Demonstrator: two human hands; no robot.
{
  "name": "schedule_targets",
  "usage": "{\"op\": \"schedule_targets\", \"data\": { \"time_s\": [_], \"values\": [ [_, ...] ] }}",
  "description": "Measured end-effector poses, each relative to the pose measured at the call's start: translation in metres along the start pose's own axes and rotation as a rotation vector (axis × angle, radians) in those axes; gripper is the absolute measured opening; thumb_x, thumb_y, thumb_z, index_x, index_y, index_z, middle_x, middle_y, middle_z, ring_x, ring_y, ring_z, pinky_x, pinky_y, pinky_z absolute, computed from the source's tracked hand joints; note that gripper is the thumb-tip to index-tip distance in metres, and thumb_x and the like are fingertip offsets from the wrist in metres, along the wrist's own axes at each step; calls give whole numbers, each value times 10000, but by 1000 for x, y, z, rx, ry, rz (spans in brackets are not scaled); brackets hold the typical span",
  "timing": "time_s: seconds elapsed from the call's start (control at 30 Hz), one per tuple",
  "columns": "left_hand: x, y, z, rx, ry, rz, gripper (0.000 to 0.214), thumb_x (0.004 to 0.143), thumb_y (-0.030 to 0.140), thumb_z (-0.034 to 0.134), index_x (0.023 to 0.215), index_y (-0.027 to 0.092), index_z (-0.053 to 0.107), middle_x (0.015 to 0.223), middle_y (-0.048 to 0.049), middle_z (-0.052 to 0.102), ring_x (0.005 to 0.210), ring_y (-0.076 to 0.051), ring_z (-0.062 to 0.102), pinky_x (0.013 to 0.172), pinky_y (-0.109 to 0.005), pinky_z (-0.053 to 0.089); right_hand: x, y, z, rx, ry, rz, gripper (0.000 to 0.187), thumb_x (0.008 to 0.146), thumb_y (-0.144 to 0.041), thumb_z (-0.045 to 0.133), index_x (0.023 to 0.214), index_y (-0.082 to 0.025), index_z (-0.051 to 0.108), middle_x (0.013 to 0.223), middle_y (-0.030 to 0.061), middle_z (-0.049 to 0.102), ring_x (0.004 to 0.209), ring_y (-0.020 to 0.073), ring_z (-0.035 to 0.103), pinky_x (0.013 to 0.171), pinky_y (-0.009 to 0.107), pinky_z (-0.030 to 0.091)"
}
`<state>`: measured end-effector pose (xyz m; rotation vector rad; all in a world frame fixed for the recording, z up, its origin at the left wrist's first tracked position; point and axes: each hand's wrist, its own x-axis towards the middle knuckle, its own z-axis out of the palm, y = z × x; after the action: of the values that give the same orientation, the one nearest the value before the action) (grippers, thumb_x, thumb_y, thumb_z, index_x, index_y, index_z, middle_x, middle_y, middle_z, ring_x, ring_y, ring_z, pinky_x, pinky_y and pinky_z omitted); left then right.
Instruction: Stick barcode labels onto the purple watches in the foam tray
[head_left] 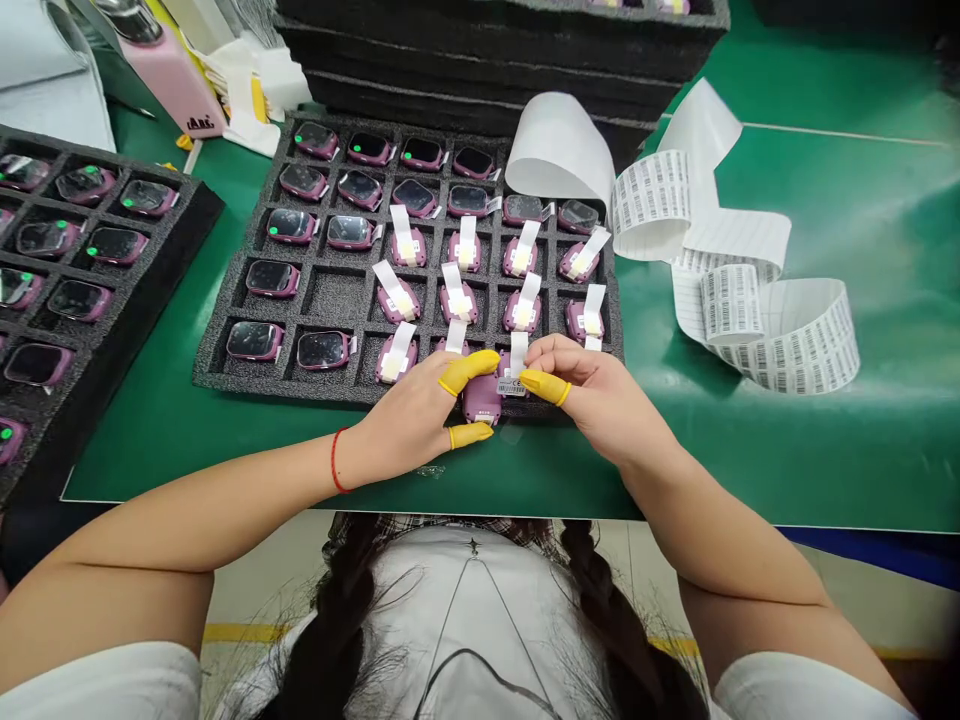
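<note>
My left hand (427, 405), with yellow finger cots on two fingers, grips a purple smartwatch body (481, 398) at the tray's near edge, its back side facing up. In my right hand (581, 390), also wearing a yellow finger cot, a small printed label (512, 386) with a barcode and CE mark is pinched beside that watch. Whether the label touches the watch I cannot tell. Under and beyond both hands lies a black foam tray (337, 290) of purple smartwatches. Some lie screen up; others lie back up with white paper tabs (466, 238) sticking out.
A curling strip of barcode labels (795, 345) lies on the green table (750, 450) to the right. Stacked black foam trays (480, 70) stand behind. Another watch tray (112, 215) is at left, with a pink bottle (180, 85) beyond it.
</note>
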<state>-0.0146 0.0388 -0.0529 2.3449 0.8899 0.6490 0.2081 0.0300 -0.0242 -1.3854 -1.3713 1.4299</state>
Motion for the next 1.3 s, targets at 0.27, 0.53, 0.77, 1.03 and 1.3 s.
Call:
{"op": "schedule_targets", "data": {
  "time_s": [0.27,0.53,0.77,1.03,1.3],
  "values": [
    [0,-1,10,131,128,60,675,832,296,718,1373,211,324,1137,-87,632,1047,-252,564,947,-428,433,-5,6,8,-124,-30,-49,132,797,-300,696,697,-218,668,976,29,594,986,200,522,953,422,371],
    [0,-3,17,160,174,144,598,876,320,666,1357,171,344,1081,-109,626,982,-244,565,925,-419,460,-6,4,17,-265,1,-67,110,777,-201,664,669,-216,674,971,39,602,1024,222,494,979,443,365],
    [1,-3,16,148,156,128,572,878,331,663,1341,181,363,1116,-110,619,994,-244,567,922,-416,469,-5,7,18,-299,26,-97,112,776,-189,660,667,-213,675,951,41,604,1006,214,496,966,436,379],
    [0,-4,16,154,145,120,583,883,348,655,1357,208,346,1167,-108,610,1017,-245,569,923,-424,458,-6,8,18,-325,30,-113,125,784,-190,652,663,-214,666,939,38,612,989,209,499,949,434,397],
    [1,-4,16,149,135,112,570,885,339,649,1357,216,354,1156,-98,610,1015,-244,571,927,-429,457,-6,7,18,-324,31,-119,120,785,-193,655,666,-208,663,936,43,614,990,210,507,950,435,404]
  ]
}}
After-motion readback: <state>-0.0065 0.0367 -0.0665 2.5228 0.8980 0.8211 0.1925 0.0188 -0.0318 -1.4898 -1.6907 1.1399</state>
